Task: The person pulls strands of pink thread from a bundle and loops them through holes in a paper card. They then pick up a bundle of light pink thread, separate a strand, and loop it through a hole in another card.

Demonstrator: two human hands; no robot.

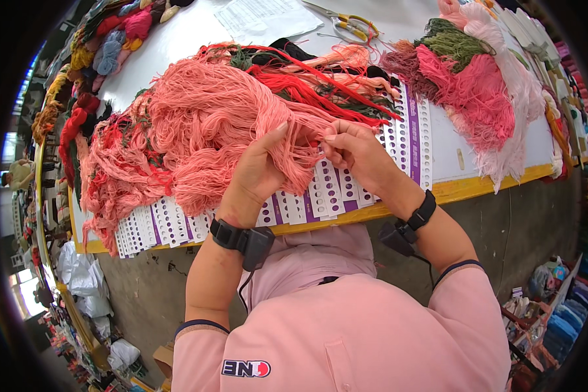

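Note:
A big heap of salmon-pink embroidery thread (206,114) lies on the table in front of me. My left hand (258,171) is closed round the right end of it, with strands running over the palm and between thumb and fingers. Just to the right, my right hand (369,153) pinches the ends of the same pink strands between thumb and fingertips. Beneath both hands lie white and purple cards with punched holes (330,189), lined up along the table's near edge. Skeins of red thread (300,98), with dark green and black ones, lie behind my hands.
Yellow-handled scissors (349,27) and a printed sheet (268,16) are at the far side. Pink, green and white skeins (473,85) lie at the right. More coloured skeins (111,49) sit far left. A yellow strip edges the table (454,189). Black devices (255,247) are strapped to my wrists.

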